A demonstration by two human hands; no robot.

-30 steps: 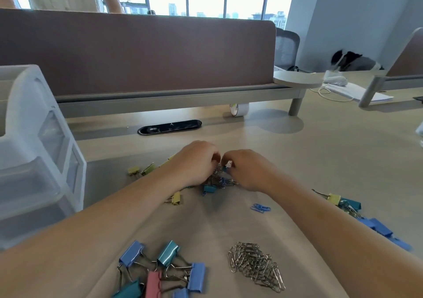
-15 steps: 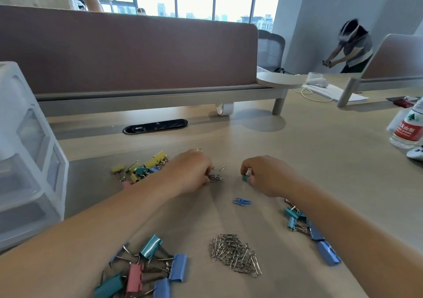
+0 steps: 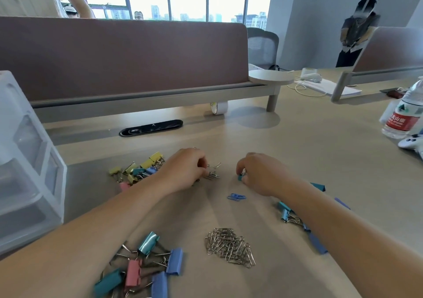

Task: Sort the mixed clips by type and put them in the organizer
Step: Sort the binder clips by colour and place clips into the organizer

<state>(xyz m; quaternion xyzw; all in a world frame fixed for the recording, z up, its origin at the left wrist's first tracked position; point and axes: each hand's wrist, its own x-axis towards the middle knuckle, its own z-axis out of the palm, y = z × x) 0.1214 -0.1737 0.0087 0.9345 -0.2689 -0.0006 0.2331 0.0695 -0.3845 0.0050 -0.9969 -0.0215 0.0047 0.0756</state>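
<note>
My left hand [image 3: 185, 169] curls over a few silver paper clips [image 3: 213, 175] in the middle of the desk, pinching them. My right hand [image 3: 258, 172] pinches a small teal binder clip [image 3: 240, 177]. Blue paper clips [image 3: 236, 197] lie just below it. A pile of silver paper clips [image 3: 230, 247] sits near me. Large binder clips [image 3: 146, 265] lie at the lower left, small yellow and mixed binder clips [image 3: 139, 169] beyond my left wrist, and blue and teal binder clips [image 3: 289, 215] under my right forearm. The translucent drawer organizer [image 3: 25, 160] stands at the left.
A brown desk divider [image 3: 123, 57] runs across the back, with a black cable port [image 3: 151, 127] and a tape roll [image 3: 218, 108] below it. A water bottle [image 3: 405, 114] and a white controller [image 3: 412, 143] sit at the right edge. A person stands far right.
My hands have drawn apart from the tangled clump; the right hand came away rightward with the small teal clip. The view has shifted, showing the bottle at the right.
</note>
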